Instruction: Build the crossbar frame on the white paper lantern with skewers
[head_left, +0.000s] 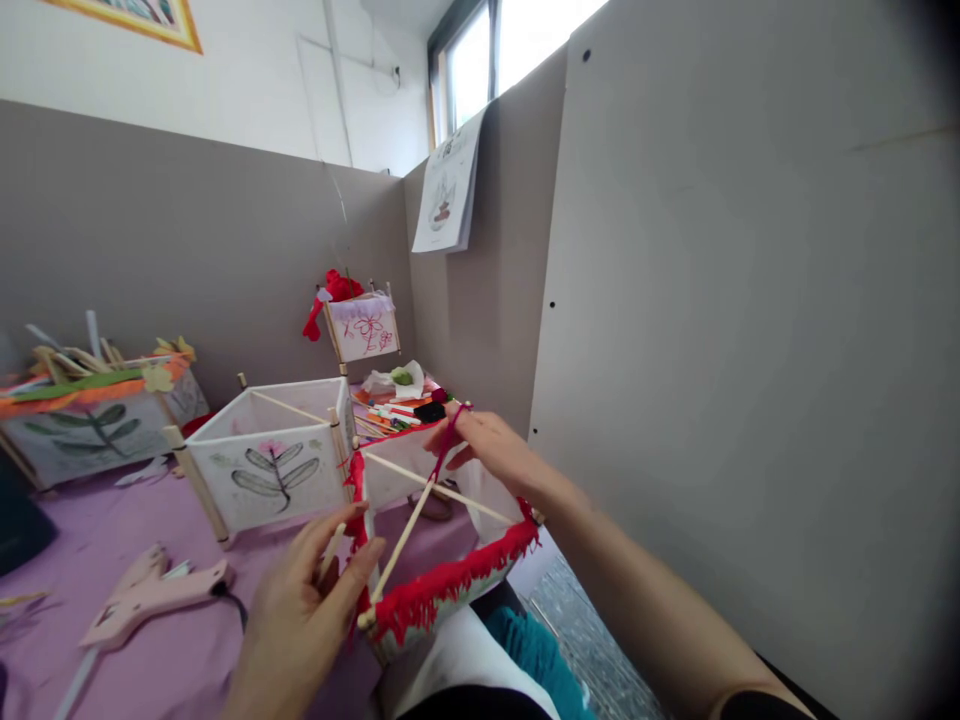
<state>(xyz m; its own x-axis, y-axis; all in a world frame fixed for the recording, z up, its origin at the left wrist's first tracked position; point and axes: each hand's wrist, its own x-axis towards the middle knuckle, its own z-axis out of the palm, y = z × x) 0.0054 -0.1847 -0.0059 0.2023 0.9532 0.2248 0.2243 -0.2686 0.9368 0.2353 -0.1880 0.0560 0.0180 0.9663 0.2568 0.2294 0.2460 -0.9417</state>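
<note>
A box-shaped lantern frame (pixel 450 585) with white sides and red fringe along its top edges stands tilted at the table's front edge. Thin wooden sticks (pixel 405 540) cross over its open top. My left hand (pixel 315 580) grips its left side, thumb and fingers around the red-fringed edge. Above the crossing of the sticks, my right hand (pixel 480 445) has its fingers closed on a dark pink cord (pixel 447 440), which runs down to the sticks where they meet.
A pink glue gun (pixel 150 600) lies on the purple tablecloth (pixel 180 660) at the left. Behind are a white lantern with a drawn plant (pixel 274 475), an orange-trimmed one (pixel 90 435), markers (pixel 394 412) and a smaller lantern (pixel 367 330). A grey partition (pixel 735 330) rises at the right.
</note>
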